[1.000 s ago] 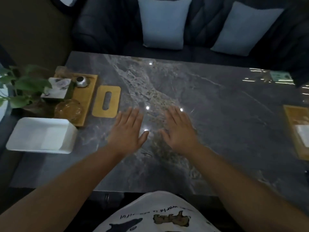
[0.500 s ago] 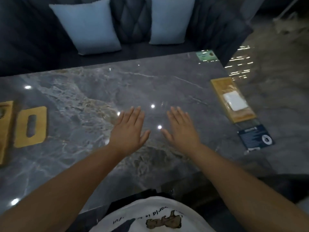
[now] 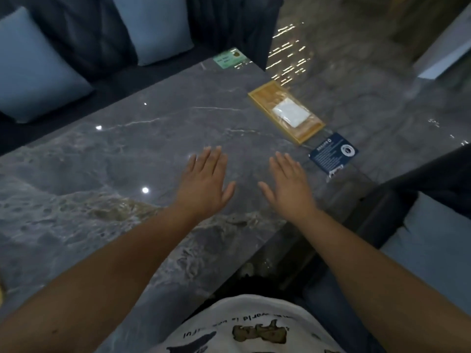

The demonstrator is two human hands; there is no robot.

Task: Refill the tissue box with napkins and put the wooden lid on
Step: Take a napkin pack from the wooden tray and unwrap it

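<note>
A person is resting both palms flat on a grey marble surface [image 3: 142, 149], the left hand [image 3: 204, 186] and the right hand [image 3: 290, 189] each spread wide, fingers extended, holding nothing, a narrow strip of stone showing between the thumbs. The pose is reading as a neutral start, both hands free before any reaching begins. Beyond the right hand, near the surface's far right edge, a wooden tray [image 3: 265, 94] is carrying a clear-wrapped pack of white napkins [image 3: 290, 113], likely the refill stock, sitting where the right hand could reach it first. Just beside the tray, nearer the right hand, a dark blue printed card [image 3: 332, 154] is lying flat; a green card [image 3: 228, 59] is sitting at the far corner, well beyond the tray. Pale blue cushions [image 3: 33, 72] are leaning on a dark sofa behind the surface. Compared with the earlier views, the camera is swinging to the person's right: the white tissue box and the slotted wooden lid, seen then left of the left hand, are now out of frame, while the tray is sliding toward the centre. The hands themselves are keeping the same flat, open pose.
</note>
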